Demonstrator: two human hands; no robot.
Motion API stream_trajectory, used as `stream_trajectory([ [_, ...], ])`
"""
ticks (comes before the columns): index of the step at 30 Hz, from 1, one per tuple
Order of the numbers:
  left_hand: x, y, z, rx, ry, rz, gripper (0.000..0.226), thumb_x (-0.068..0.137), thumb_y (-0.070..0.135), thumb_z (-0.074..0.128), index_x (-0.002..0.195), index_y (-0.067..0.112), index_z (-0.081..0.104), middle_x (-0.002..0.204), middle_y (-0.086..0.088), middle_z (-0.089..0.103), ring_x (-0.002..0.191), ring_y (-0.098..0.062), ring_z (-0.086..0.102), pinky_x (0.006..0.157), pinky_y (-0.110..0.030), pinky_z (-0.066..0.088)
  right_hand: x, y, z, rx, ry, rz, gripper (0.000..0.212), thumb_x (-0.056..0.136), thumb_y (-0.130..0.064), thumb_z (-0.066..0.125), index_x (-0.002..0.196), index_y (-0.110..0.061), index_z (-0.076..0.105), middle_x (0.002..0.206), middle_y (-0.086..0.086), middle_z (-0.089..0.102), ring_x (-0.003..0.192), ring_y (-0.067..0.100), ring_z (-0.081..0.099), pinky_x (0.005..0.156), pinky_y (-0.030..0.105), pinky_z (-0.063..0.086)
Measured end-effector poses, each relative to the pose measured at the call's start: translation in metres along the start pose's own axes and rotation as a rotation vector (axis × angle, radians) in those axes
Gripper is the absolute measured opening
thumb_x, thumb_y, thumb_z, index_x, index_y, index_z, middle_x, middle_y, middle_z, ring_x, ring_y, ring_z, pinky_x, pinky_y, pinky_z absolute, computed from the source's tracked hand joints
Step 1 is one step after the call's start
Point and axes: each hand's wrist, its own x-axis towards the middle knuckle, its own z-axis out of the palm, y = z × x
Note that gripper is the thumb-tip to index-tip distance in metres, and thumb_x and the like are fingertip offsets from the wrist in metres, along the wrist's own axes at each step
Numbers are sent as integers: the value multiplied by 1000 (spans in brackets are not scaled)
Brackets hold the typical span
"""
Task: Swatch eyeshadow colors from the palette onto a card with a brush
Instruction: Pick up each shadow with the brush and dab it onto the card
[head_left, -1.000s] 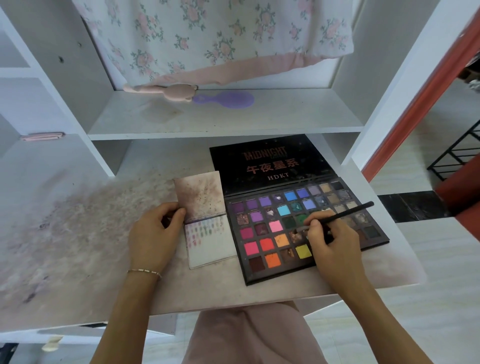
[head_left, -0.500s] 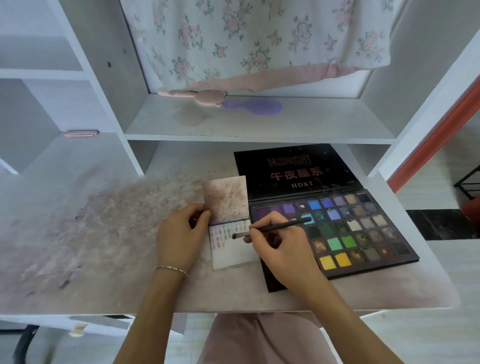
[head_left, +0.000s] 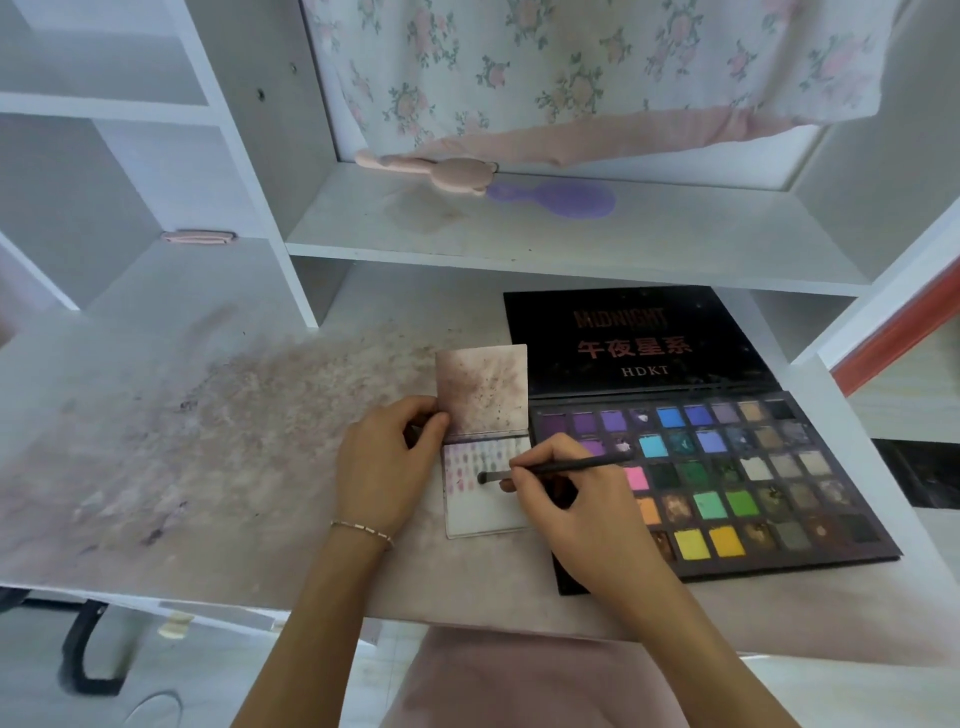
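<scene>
A small white card (head_left: 485, 512) lies on the stained desk, its stained upper flap (head_left: 483, 387) standing up. Rows of small colour swatches mark its top part. My left hand (head_left: 387, 467) pins the card's left edge at the fold. My right hand (head_left: 576, 506) grips a thin black brush (head_left: 556, 467), whose tip touches the card below the swatch rows. The open black eyeshadow palette (head_left: 727, 483) with several bright pans lies right of the card; my right hand covers its lower left pans.
The desk top (head_left: 208, 441) is smeared with powder stains on the left. A low shelf (head_left: 519, 234) above holds a pink brush (head_left: 441, 171) and a purple hairbrush (head_left: 566, 200). A floral cloth (head_left: 571, 67) hangs behind. The desk's front edge is near my lap.
My right hand has carried the brush left from the palette pans onto the card, and the tip has since slid further left and down. My left hand has kept holding the card.
</scene>
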Motion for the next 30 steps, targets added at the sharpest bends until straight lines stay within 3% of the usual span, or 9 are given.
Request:
stream_trajectory([
  [6, 1, 1, 1, 19, -2, -5, 13, 84, 25, 59, 92, 26, 69, 77, 13, 61, 73, -8, 54, 65, -24, 38, 1, -2, 0, -27, -21, 11, 11, 85, -19, 59, 80, -28, 56, 79, -3, 68, 78, 9, 63, 69, 28, 53],
  [18, 1, 0, 1, 3, 6, 1, 13, 84, 25, 59, 92, 26, 69, 77, 12, 63, 73, -9, 56, 63, -23, 39, 1, -6, -1, -74, -35, 8, 22, 86, -16, 58, 77, -35, 52, 80, -4, 67, 77, 7, 63, 68, 26, 53],
  [30, 0, 2, -1, -1, 7, 6, 11, 84, 22, 60, 90, 23, 69, 74, 12, 62, 69, -9, 55, 60, -22, 39, 1, -4, -1, -88, -57, 9, 13, 86, -17, 57, 81, -28, 54, 81, -4, 66, 78, 7, 62, 71, 24, 52],
])
